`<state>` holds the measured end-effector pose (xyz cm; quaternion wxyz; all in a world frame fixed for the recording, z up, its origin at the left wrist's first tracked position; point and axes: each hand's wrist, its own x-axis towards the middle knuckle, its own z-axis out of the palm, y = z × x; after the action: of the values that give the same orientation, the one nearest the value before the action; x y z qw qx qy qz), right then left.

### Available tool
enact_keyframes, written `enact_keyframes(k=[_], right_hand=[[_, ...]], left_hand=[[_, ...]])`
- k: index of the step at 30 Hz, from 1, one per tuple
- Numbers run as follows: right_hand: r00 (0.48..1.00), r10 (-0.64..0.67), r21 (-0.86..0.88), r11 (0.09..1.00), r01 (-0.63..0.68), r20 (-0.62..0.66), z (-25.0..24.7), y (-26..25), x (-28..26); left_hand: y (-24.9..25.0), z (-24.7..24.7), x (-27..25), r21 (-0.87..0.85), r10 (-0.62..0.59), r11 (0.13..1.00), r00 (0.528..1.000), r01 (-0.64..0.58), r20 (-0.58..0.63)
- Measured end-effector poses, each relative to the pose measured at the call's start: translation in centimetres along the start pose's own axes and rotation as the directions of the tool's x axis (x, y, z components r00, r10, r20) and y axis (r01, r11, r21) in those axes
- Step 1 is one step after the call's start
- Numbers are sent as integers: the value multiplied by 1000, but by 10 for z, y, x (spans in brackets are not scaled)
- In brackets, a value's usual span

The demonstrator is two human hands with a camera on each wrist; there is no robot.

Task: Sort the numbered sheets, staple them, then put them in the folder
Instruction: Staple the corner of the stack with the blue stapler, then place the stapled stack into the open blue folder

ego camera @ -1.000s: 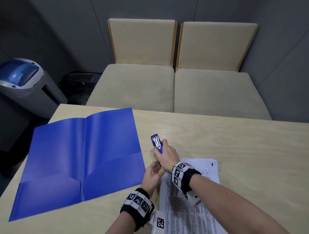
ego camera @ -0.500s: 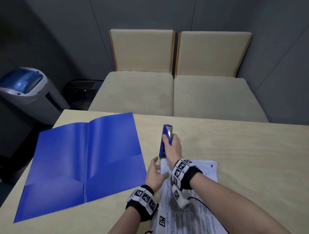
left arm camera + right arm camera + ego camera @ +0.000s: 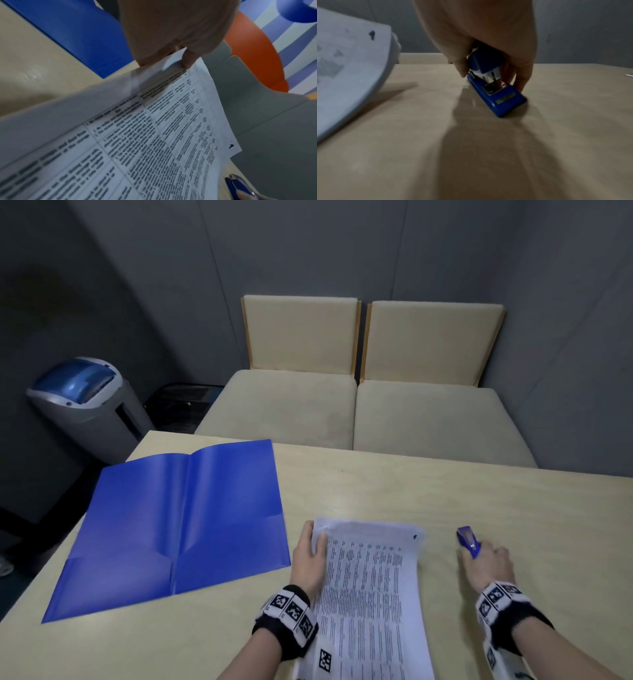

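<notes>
The printed sheets [image 3: 371, 587] lie in a stack on the table near me, their top left corner lifted. My left hand [image 3: 310, 556] pinches that corner, thumb on top; the left wrist view shows the thumb on the sheets [image 3: 154, 121]. To the right of the stack, my right hand [image 3: 486, 565] grips the blue stapler [image 3: 468, 541], whose base touches the table. In the right wrist view, fingers and thumb clasp the sides of the stapler [image 3: 496, 93], with the curled sheets [image 3: 347, 65] at the left. The blue folder [image 3: 178, 525] lies spread wide on the left.
The light wooden table [image 3: 411, 494] reaches to a far edge, behind which stand two beige chairs [image 3: 359, 392]. A grey bin with a blue lid [image 3: 89, 405] and a black basket [image 3: 181, 405] sit on the floor at the left.
My right hand carried the stapler from the sheets' top left corner over to the table on the right of the stack. My left hand kept hold of that corner.
</notes>
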<state>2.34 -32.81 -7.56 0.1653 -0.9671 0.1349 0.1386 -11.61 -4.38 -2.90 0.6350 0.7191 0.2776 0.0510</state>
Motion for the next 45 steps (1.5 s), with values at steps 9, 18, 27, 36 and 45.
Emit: enact_keyframes(k=[9, 18, 27, 36, 45], right_hand=[[861, -445, 535, 803, 263, 245, -48, -46, -54], [726, -543, 817, 575, -44, 421, -22, -109, -122], [928, -201, 839, 517, -170, 313, 20, -98, -105], [927, -262, 963, 101, -250, 268, 5, -71, -85], [974, -163, 968, -174, -184, 156, -1, -152, -31]], left_hand=[[32, -18, -10, -185, 50, 980, 993, -68, -103], [49, -71, 47, -215, -64, 975, 995, 47, -71], [-10, -145, 88, 950, -233, 266, 967, 166, -104], [-22, -149, 88, 956, -232, 289, 973, 45, 24], [-22, -63, 32, 868, 104, 238, 900, -435, 423]])
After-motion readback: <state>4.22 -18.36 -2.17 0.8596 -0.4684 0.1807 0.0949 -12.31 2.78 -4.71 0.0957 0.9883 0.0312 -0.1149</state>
